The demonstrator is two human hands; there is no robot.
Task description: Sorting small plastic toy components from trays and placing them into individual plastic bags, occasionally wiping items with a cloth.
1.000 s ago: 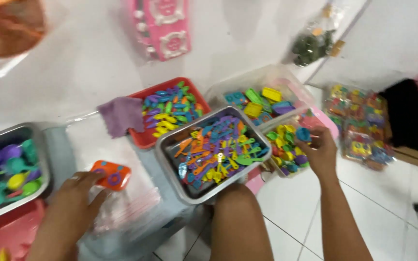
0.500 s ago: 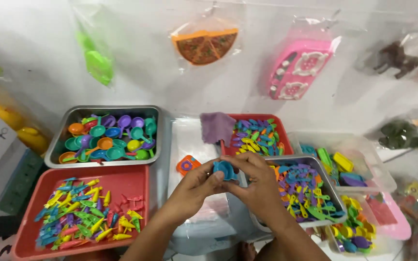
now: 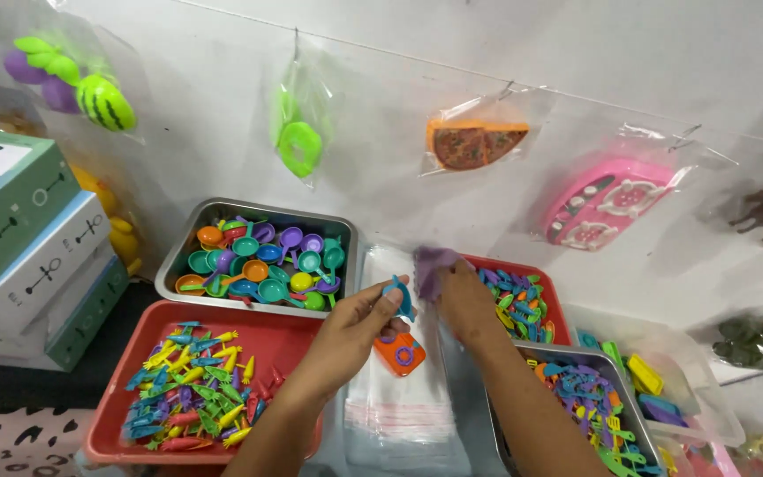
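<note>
My left hand (image 3: 357,329) pinches a small blue toy piece (image 3: 399,297) between thumb and fingers, above a stack of clear plastic bags (image 3: 399,406). An orange toy (image 3: 402,355) with a purple ring lies on those bags just below the hand. My right hand (image 3: 463,299) reaches to a purple toy piece (image 3: 433,265) at the edge of a red tray (image 3: 551,299) of small coloured pieces, and its fingers close on it.
A metal tray (image 3: 189,251) holds toy pans. Another red tray (image 3: 291,344) at the front left holds toy carrots. A second metal tray (image 3: 622,392) and clear tubs (image 3: 717,415) sit right. Stacked boxes (image 3: 37,265) stand left. Bagged toys hang on the white wall.
The view has shifted up and left. My hands, together at the blue piece half a second ago, have parted: the left keeps the blue piece, the right has gone up to the purple piece.
</note>
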